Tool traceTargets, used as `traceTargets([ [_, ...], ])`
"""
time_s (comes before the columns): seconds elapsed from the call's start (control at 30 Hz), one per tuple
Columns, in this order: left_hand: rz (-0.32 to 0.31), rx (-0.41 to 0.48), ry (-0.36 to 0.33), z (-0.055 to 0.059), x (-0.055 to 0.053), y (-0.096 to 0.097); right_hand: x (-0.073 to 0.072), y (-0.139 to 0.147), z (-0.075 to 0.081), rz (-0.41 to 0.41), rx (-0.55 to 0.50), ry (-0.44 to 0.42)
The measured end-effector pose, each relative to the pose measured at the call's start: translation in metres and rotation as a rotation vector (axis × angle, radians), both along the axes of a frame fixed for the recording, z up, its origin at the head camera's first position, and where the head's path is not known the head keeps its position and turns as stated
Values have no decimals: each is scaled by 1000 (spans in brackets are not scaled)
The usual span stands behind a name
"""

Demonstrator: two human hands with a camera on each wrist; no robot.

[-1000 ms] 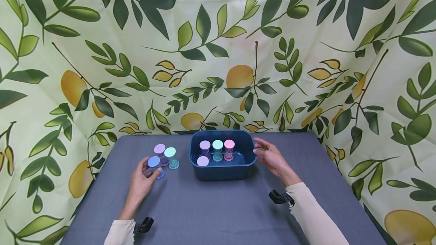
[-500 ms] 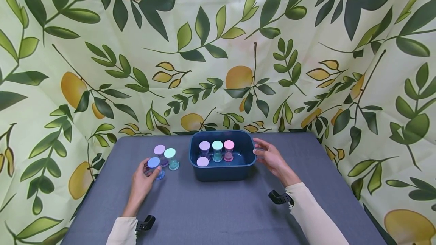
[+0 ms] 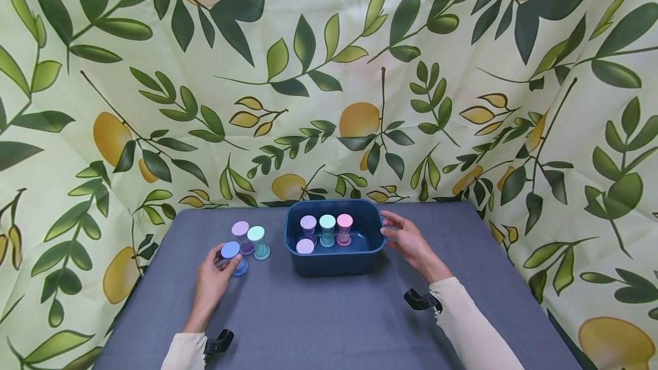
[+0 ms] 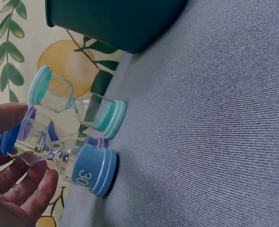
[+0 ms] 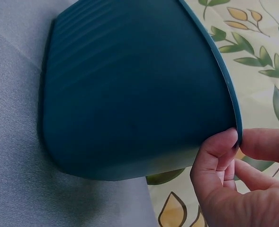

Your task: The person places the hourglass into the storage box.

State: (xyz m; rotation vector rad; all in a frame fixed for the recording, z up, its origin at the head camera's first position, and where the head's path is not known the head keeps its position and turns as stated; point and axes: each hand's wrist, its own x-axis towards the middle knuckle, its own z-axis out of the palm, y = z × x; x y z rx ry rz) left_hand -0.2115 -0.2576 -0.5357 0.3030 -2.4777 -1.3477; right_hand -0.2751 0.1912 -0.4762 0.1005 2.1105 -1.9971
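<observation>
My left hand (image 3: 213,274) holds a blue sand timer (image 3: 240,268) near its upper cap, thumb on one side and fingers on the other. In the left wrist view the timer's lower cap (image 4: 97,170), marked 30, is at the grey cloth. Just behind it stand a mint sand timer (image 3: 259,242) and a purple sand timer (image 3: 240,229), the purple one partly hidden. With thumb and fingers, my right hand (image 3: 410,242) pinches the right rim of a dark blue bin (image 3: 333,265). Inside are a purple timer (image 3: 308,223), a mint timer (image 3: 327,230), a pink timer (image 3: 344,229) and a pale lilac cap (image 3: 305,246).
Grey cloth (image 3: 319,324) covers the table. A leaf-and-fruit patterned curtain (image 3: 319,101) rises behind and on both sides of it. The bin stands at the back middle, right of the loose timers.
</observation>
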Motion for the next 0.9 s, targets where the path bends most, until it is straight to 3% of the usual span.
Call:
traceTargets([
  [0.23, 7, -50, -7, 10, 8, 3, 1, 2, 0, 2, -3, -4],
  [0.4, 27, -58, 26, 19, 14, 5, 1, 2, -1, 4, -5, -6],
  [0.9, 52, -57, 226, 51, 34, 14, 2, 0, 1, 4, 0, -4],
])
